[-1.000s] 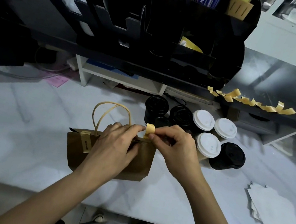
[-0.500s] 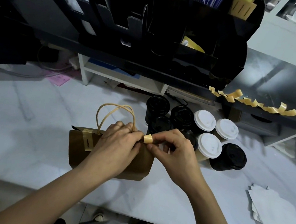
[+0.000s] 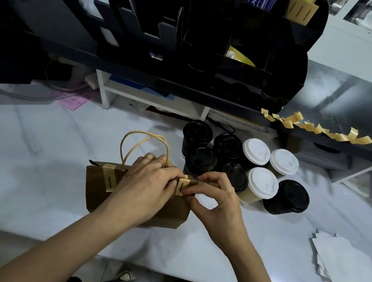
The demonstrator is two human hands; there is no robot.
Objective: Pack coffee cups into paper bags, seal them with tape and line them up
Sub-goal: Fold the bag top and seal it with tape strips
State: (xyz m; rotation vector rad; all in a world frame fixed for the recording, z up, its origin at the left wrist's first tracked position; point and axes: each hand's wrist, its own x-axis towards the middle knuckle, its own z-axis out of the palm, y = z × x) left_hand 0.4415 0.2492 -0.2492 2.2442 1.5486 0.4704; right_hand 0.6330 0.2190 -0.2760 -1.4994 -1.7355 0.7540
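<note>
The second strip of tape (image 3: 182, 187), which a second ago was sticking up curled between the fingertips above the bag's mouth, is now lying folded down over the top edge onto the front face of the paper bag (image 3: 96, 190). Starting at the left, the brown bag is standing upright on the white marbled desk (image 3: 18, 163), its long axis running left to right and its mouth and looped handles (image 3: 130, 144) pointing up and slightly away; an earlier tape strip (image 3: 108, 178) is already crossing its top edge near the left end. The left hand (image 3: 149, 183) is curling over the middle of the bag's top, fingers bent and pinching the closed edge just beside the new strip. The right hand (image 3: 214, 202) is half open, its thumb and forefinger pressing on the strip while the other fingers are arching loosely. Just behind and to the right, lidded coffee cups (image 3: 262, 183), black and white, are standing clustered together. Farther right, spare tape pieces (image 3: 316, 128) are hanging along a dark shelf edge, and white paper sheets (image 3: 345, 263) are lying near the desk's right end.
</note>
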